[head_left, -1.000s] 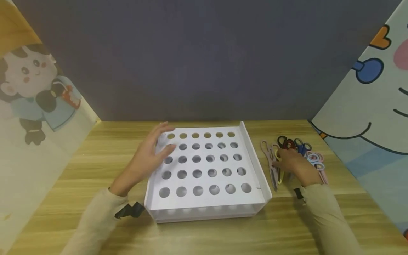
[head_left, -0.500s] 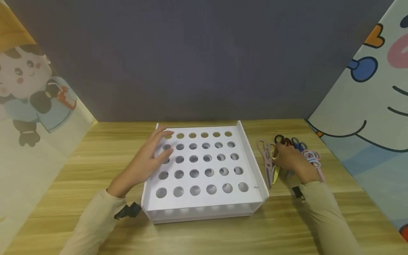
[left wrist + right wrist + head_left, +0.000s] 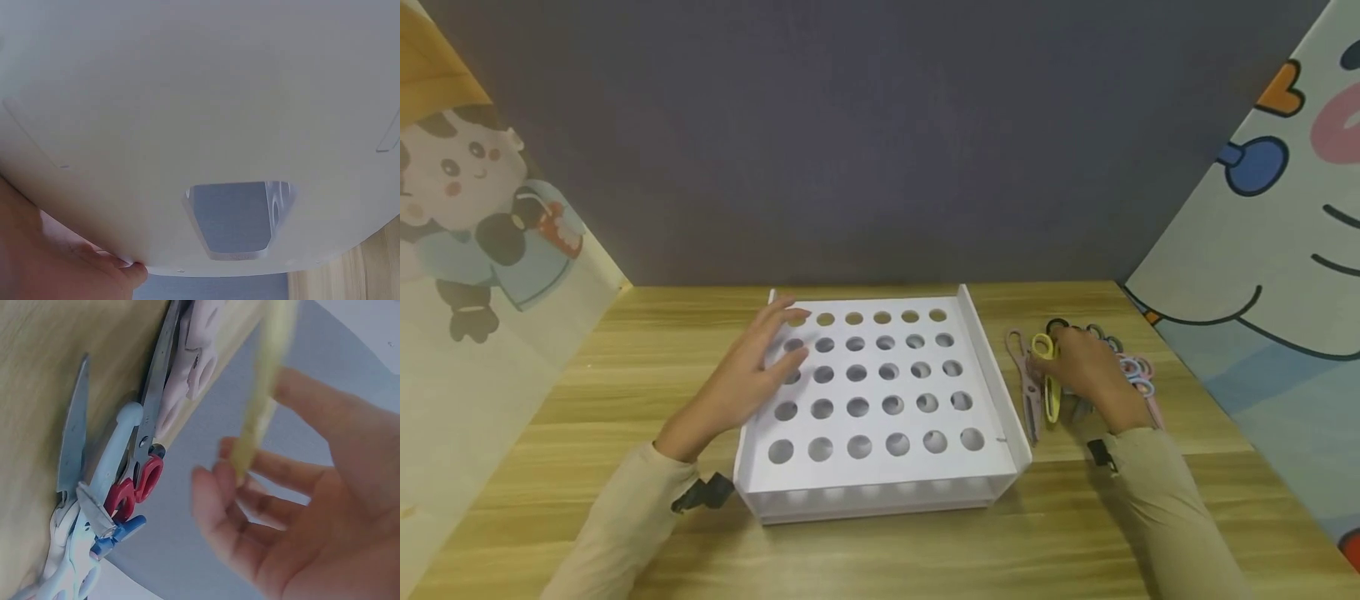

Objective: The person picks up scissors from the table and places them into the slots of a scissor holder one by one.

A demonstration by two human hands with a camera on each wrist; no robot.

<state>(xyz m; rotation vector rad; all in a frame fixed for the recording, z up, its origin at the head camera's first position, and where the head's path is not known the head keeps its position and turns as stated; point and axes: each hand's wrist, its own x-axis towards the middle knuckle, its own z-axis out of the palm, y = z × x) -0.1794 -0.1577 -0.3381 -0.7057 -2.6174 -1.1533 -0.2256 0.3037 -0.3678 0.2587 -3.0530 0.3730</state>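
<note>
A white rack (image 3: 842,429) with rows of round holes stands on the wooden table. My left hand (image 3: 737,375) rests at its left side, fingers and thumb spread over the edge; in the left wrist view that hand (image 3: 81,262) lies against the rack's plain white side panel (image 3: 187,125). Right of the rack, my right hand (image 3: 1086,362) pinches yellow scissors (image 3: 1052,400) by the handle end, lifted among other scissors. The right wrist view shows the yellow scissors (image 3: 259,412) blurred between thumb and fingers. Pink scissors (image 3: 1030,392) lie just left of them.
Several more scissors lie around the right hand: red-handled ones (image 3: 134,487), light blue ones (image 3: 78,544) and blue ones (image 3: 119,536). A grey wall (image 3: 880,150) closes off the back, with cartoon-printed panels (image 3: 1240,250) at both sides.
The right hand has taken hold of the yellow scissors, raised them off the table and turned them more upright. The left hand stays at the rack's side.
</note>
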